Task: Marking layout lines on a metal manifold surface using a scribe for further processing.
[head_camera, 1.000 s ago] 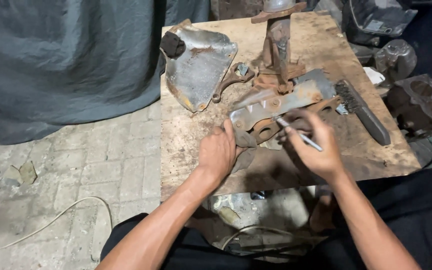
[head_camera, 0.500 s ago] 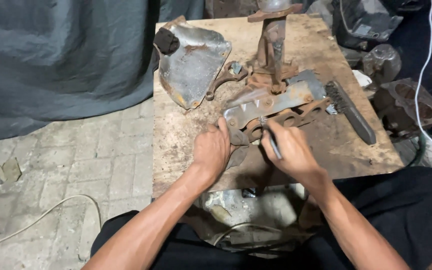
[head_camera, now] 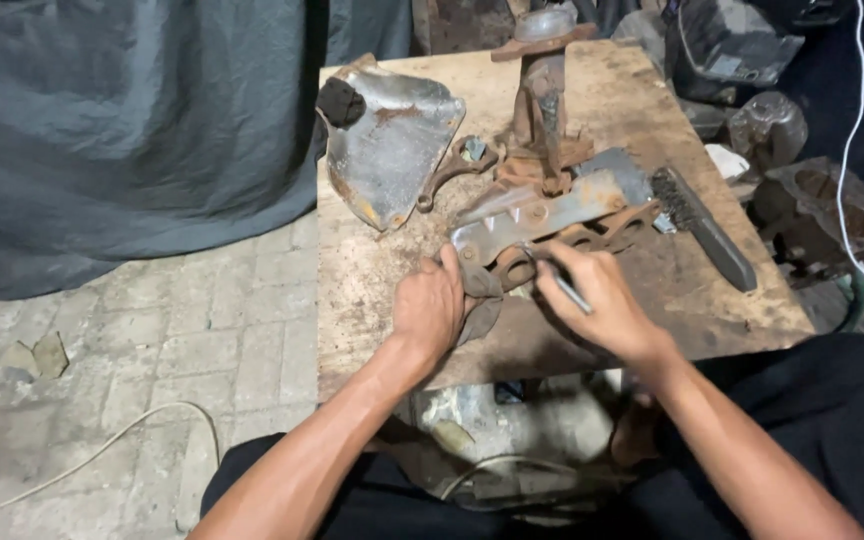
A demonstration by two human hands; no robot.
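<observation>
- A worn wooden table [head_camera: 382, 290] stands on a brick floor, with a grey tarp behind.
- My right hand [head_camera: 602, 305] pinches a thin metal tool [head_camera: 564, 287], its tip at the rusty manifold gasket plate [head_camera: 552, 215].
- My left hand [head_camera: 432, 310] presses flat on that plate's near end, clasping nothing.
- The plate looks heavy, stiff and rough-edged, so I judge it is best gripped along its long edges.
- Further out lie a wire brush [head_camera: 702, 225] and a dented metal cover [head_camera: 392, 140].

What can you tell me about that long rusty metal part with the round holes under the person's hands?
The rusty metal part is long and flat-faced, grey with brown rust, with round openings along its near edge. It lies slantwise on the worn wooden table, its far side against a rusty upright stand. The left hand presses its near-left end; the right hand puts a thin metal tool to one opening.
</observation>
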